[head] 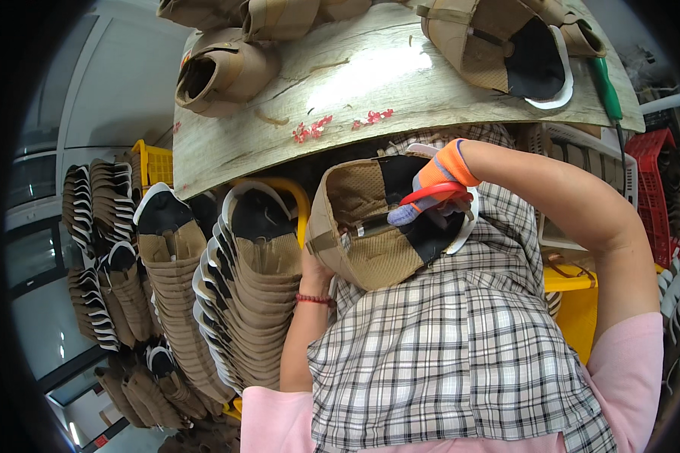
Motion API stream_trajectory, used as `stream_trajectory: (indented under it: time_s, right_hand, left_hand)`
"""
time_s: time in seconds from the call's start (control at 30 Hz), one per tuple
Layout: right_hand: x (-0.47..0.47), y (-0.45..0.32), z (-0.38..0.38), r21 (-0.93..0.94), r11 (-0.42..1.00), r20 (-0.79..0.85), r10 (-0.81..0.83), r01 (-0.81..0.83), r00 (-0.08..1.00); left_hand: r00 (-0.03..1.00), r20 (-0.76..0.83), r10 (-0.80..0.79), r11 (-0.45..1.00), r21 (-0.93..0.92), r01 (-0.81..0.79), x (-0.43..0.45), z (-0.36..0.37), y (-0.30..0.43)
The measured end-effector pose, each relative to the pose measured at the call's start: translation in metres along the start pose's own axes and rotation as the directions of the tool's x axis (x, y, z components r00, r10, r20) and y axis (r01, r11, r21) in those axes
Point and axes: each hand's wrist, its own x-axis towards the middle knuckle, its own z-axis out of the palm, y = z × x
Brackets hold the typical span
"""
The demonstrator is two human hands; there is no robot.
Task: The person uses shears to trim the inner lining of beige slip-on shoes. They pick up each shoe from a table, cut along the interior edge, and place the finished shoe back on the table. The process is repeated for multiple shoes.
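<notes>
A tan fabric shoe upper (356,243) with black lining and a white heel edge rests against my checked apron, its inside facing up. My left hand (316,268) grips its near-left side; most of the fingers are hidden behind the fabric. My right hand (434,180), in an orange and grey glove, holds scissors by their red handles (437,192). The scissor blades (374,225) reach inside the upper towards the toe end, and I cannot tell whether they are cutting anything.
Ahead is a wood-patterned table (232,147) carrying several finished-looking uppers (226,73) and a green-handled tool (603,85) with a cord. Stacked uppers (266,294) stand at my left. A white crate (586,141) and a red crate (649,192) are at my right.
</notes>
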Motion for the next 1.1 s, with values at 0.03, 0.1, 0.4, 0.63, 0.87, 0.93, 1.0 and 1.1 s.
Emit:
stream_trajectory:
  time_s: [0.03, 0.1, 0.4, 0.63, 0.87, 0.93, 1.0, 1.1]
  right_hand:
    - [0.0, -0.001, -0.002, -0.105, 0.994, -0.014, -0.028, 0.027, 1.0]
    - [-0.001, -0.003, -0.005, -0.183, 0.982, -0.021, -0.045, 0.041, 0.999]
    - [-0.007, -0.028, -0.014, -0.002, 1.0, 0.01, 0.013, -0.013, 1.0]
    - [-0.016, -0.043, 0.01, 0.182, 0.977, -0.286, 0.164, -0.114, 0.944]
    - [-0.037, 0.021, 0.059, 0.511, 0.86, -0.004, -0.003, 0.004, 1.0]
    - [-0.03, 0.037, 0.064, 0.566, 0.816, -0.043, -0.112, 0.117, 0.993]
    - [-0.023, 0.048, 0.064, 0.602, 0.778, -0.014, -0.215, 0.181, 0.976]
    - [-0.025, 0.058, 0.065, 0.63, 0.69, -0.125, -0.362, 0.356, 0.924]
  left_hand:
    - [1.0, 0.014, 0.005, 1.0, -0.028, -0.005, 0.003, -0.002, -0.003]
    - [1.0, 0.023, 0.0, 0.999, -0.037, 0.001, 0.01, -0.005, -0.007]
    - [0.999, 0.043, -0.015, 0.998, 0.056, 0.013, 0.022, -0.004, -0.004]
    - [0.993, 0.117, 0.023, 0.996, 0.089, -0.034, 0.018, 0.002, 0.0]
    - [0.915, 0.359, 0.185, 0.827, 0.446, -0.342, 0.015, 0.036, -0.009]
    - [0.94, 0.315, 0.13, 0.887, 0.386, -0.252, 0.018, 0.052, -0.007]
    - [0.827, 0.525, 0.201, 0.774, 0.433, -0.462, 0.025, 0.061, -0.001]
    - [0.871, 0.492, 0.02, 0.953, 0.255, -0.165, 0.036, 0.062, 0.004]
